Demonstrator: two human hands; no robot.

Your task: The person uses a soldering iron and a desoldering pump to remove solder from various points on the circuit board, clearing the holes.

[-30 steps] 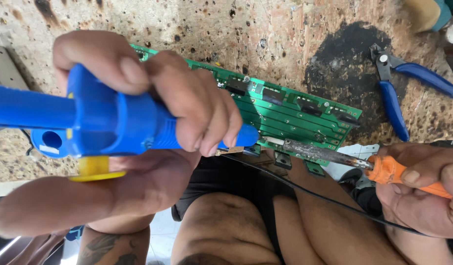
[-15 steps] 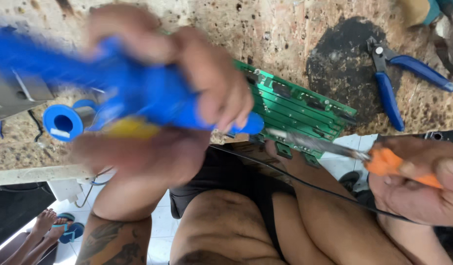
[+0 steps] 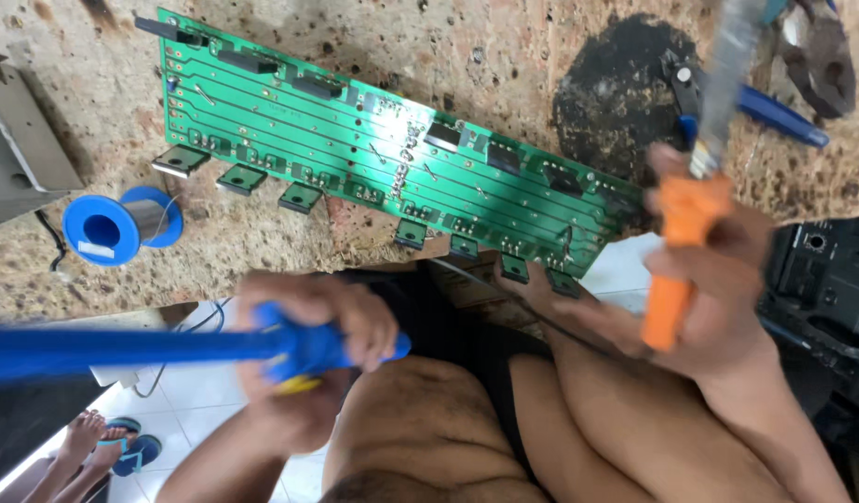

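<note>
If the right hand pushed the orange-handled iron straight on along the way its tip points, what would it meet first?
Probably the blue-handled pliers beside the dark scorch patch: the soldering iron in the right hand points there, though its blurred tip hides depth.

Speckled tan stone bench [image 3: 262,233], chipped front edge, large black scorch patch [image 3: 615,102] toward far right. Below bench edge: white tiled floor [image 3: 215,428], daylight-lit. Blue sandals [image 3: 136,452] on floor, lower left of bench.
</note>
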